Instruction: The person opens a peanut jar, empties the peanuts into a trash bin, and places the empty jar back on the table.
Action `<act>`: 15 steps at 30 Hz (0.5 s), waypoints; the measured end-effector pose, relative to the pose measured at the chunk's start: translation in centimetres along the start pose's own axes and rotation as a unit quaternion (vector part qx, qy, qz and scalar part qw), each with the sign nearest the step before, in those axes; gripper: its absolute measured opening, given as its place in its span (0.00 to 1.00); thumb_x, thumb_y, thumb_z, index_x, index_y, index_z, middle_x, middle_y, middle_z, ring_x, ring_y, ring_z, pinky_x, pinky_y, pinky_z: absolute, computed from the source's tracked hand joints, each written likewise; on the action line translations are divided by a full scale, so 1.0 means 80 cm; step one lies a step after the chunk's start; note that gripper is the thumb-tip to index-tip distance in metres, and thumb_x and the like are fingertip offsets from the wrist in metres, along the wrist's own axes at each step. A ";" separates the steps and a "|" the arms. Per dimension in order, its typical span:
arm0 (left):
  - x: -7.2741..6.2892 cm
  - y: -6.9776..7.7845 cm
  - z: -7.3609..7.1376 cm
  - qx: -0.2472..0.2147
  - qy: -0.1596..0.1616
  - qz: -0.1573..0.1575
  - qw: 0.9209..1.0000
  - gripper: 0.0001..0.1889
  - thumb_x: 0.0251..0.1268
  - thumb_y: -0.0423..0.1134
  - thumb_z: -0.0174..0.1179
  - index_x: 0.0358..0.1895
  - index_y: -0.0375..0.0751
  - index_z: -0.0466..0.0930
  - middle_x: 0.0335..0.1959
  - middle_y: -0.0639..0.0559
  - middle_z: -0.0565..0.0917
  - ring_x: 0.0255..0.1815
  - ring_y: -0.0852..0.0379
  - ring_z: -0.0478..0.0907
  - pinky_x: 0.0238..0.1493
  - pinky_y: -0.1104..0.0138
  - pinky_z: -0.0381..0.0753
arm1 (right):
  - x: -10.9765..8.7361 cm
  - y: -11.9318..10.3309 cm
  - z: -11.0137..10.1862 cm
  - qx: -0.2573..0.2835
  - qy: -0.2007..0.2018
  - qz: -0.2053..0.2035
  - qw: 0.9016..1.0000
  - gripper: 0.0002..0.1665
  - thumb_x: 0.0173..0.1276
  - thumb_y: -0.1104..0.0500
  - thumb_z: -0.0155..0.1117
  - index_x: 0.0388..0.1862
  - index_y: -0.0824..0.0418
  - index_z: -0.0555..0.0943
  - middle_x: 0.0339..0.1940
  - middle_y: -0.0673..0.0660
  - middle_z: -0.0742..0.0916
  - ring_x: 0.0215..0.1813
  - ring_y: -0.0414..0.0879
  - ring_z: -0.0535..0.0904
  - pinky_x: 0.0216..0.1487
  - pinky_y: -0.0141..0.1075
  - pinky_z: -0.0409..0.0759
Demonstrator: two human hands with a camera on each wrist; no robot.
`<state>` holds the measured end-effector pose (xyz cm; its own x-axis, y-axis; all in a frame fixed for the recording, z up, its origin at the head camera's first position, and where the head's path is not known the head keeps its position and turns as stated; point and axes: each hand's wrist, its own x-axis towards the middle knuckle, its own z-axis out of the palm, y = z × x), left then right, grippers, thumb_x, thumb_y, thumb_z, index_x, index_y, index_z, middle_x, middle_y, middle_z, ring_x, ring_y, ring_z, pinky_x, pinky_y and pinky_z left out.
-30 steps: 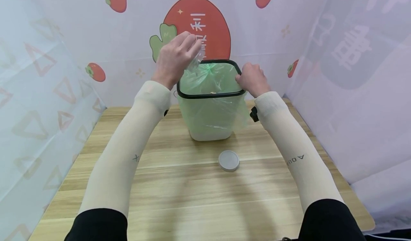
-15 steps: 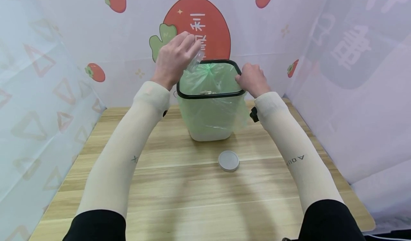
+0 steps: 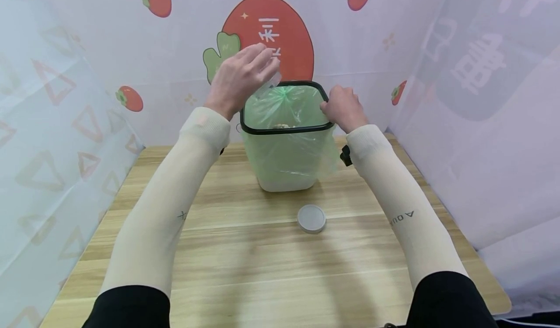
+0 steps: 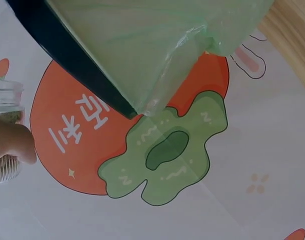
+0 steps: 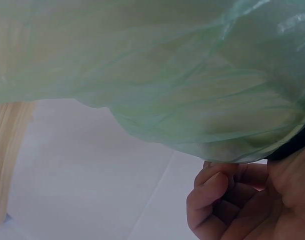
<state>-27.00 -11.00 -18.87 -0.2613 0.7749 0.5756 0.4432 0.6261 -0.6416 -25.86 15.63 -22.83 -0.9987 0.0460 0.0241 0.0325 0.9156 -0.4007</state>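
Note:
My left hand (image 3: pixel 245 77) grips a clear plastic jar (image 4: pixel 6 97) with a threaded neck, tilted over the left side of the trash bin (image 3: pixel 286 158). Most of the jar is hidden behind the hand in the head view. Some brownish-green contents show through it in the left wrist view. The bin has a black rim (image 3: pixel 288 131) and a thin green bag (image 3: pixel 297 105) folded over it. Pale crumbly bits (image 3: pixel 281 126) show inside, just past the front rim. My right hand (image 3: pixel 344 107) holds the bin's right rim, its fingers curled outside the bag (image 5: pixel 192 115).
A round grey lid (image 3: pixel 311 218) lies on the wooden table (image 3: pixel 271 269) in front of the bin. Printed cloth walls (image 3: pixel 175 51) stand behind and on both sides, the back one close behind the bin.
Pale bits inside the bin have become more visible than a second ago. My left hand has shifted slightly with the jar, to the right and down at the fingers. The right hand stays on the rim.

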 end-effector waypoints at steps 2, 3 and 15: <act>-0.001 0.001 0.002 0.017 -0.011 0.038 0.999 0.22 0.71 0.14 0.46 0.58 0.38 0.79 0.57 0.43 0.83 0.65 0.46 0.81 0.70 0.61 0.81 | 0.000 0.000 0.001 0.001 -0.001 0.002 1.000 0.19 0.83 0.49 0.52 0.47 0.65 0.77 0.44 0.62 0.81 0.42 0.55 0.79 0.42 0.46 0.80; -0.002 0.001 0.004 0.032 -0.014 0.059 0.998 0.22 0.71 0.14 0.46 0.57 0.38 0.79 0.56 0.43 0.83 0.65 0.47 0.80 0.71 0.61 0.81 | 0.000 0.000 0.001 0.002 -0.001 0.002 1.000 0.19 0.83 0.49 0.53 0.47 0.65 0.77 0.44 0.62 0.81 0.42 0.55 0.79 0.42 0.46 0.80; -0.005 0.004 0.003 0.054 -0.007 0.087 0.995 0.18 0.73 0.17 0.48 0.56 0.38 0.78 0.56 0.44 0.82 0.64 0.48 0.80 0.69 0.62 0.81 | -0.002 0.000 0.001 0.006 -0.002 -0.001 1.000 0.18 0.82 0.50 0.52 0.45 0.65 0.76 0.43 0.61 0.81 0.42 0.55 0.79 0.42 0.46 0.80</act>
<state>-26.99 -11.09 -19.44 -0.2012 0.8728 0.4447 0.3881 0.4879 -0.7819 -25.74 15.60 -22.89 -0.9988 0.0437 0.0218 0.0309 0.9107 -0.4119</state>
